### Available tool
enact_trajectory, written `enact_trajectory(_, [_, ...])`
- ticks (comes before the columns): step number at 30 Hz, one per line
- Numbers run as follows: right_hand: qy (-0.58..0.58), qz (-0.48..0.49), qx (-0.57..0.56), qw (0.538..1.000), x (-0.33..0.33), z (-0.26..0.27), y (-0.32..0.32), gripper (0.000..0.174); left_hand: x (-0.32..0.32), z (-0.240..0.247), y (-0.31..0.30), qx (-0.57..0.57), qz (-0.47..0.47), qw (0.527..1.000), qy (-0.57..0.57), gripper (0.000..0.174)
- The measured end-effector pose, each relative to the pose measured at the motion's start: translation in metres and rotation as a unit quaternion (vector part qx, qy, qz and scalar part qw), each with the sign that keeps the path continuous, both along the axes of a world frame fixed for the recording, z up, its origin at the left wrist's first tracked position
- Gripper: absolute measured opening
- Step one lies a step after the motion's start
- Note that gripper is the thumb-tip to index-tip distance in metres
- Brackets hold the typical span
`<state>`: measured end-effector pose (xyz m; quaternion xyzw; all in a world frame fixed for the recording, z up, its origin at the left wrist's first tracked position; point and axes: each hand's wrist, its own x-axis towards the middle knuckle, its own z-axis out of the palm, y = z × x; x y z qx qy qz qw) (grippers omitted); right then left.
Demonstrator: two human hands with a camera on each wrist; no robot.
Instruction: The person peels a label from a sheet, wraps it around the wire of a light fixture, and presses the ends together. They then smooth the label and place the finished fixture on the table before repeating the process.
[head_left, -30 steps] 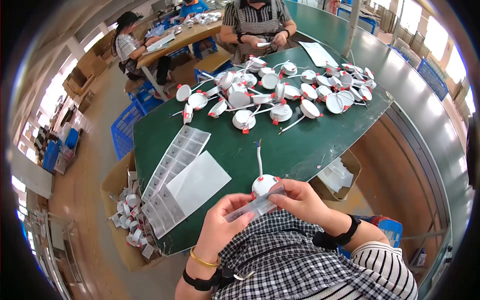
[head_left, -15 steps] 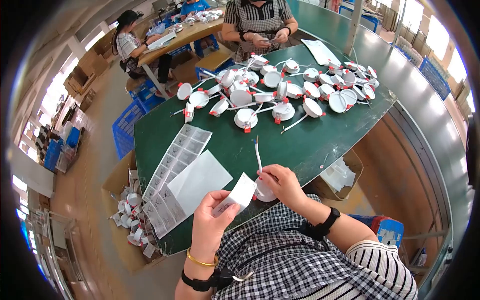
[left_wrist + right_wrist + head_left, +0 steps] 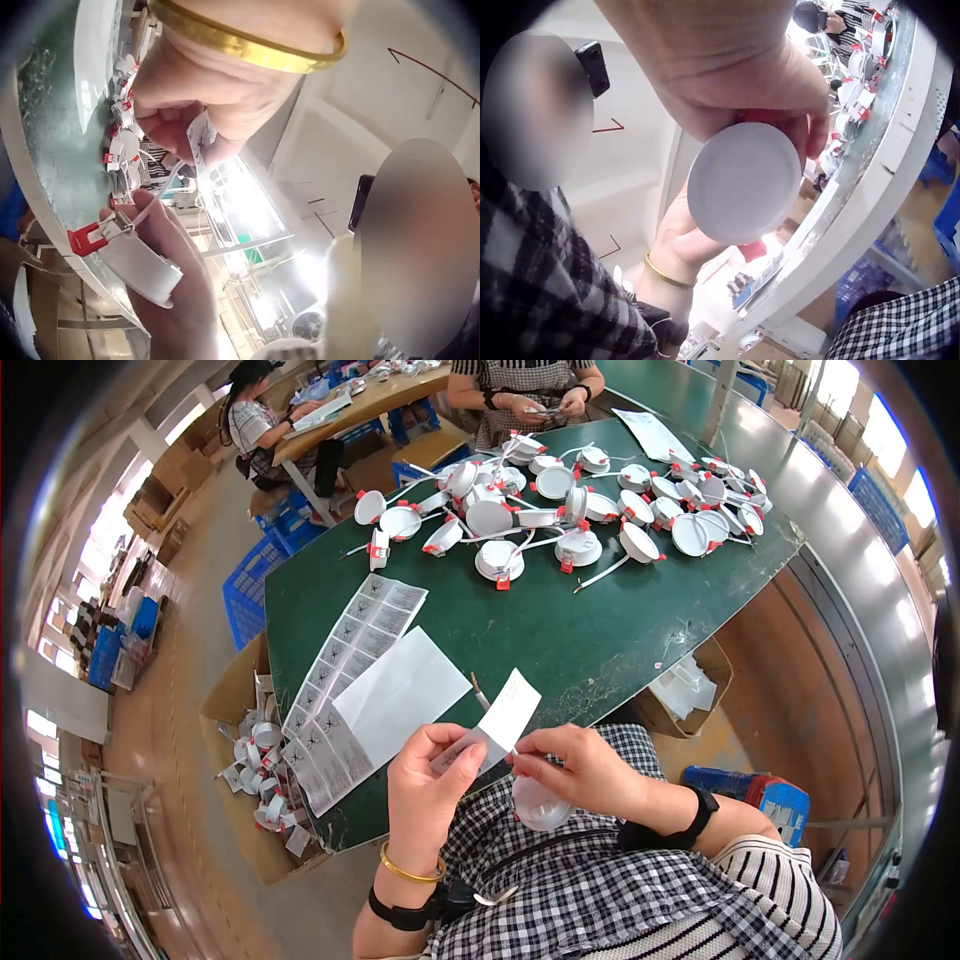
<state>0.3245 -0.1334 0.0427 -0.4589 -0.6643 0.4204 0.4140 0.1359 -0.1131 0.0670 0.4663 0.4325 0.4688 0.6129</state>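
- Pinching bent printed white slip (image 3: 508, 705) in left fingers (image 3: 463, 765), probably angled for access.
- Gripping white round downlight (image 3: 542, 807) in right fingers (image 3: 548, 742), close beside left fingers; likely steadied.
- Label sheet (image 3: 335, 675) on tabletop (image 3: 570, 630), left of left fingers, presumably for easy reach.
- Can't read slip print; can't see most of cable (image 3: 160, 194) behind slip from head view.

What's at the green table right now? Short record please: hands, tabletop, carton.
Left hand: pinches a bent piece of white paper, partly printed
Right hand: holds a round white lamp
Lamp clips: red; one is plain in the left wrist view
Table, far part: heap of lamps
Table, left part: printed sheet, partly covered by a plain white sheet
Left carton: lamps inside
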Motion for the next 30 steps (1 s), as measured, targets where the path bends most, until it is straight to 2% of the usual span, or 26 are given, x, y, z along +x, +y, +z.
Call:
enact_trajectory(5, [-0.023, 0.009, -0.003, 1.0, -0.002, -0.003, -0.004, 0.015, -0.005, -0.006, 0.002, -0.04, -0.013, 0.999, 0.018, 0.014])
enact_trajectory(30, [-0.041, 0.0, 0.02, 0.999, 0.004, -0.006, -0.006, 0.017, 0.006, -0.008, 0.009, -0.052, -0.018, 0.996, 0.066, 0.015])
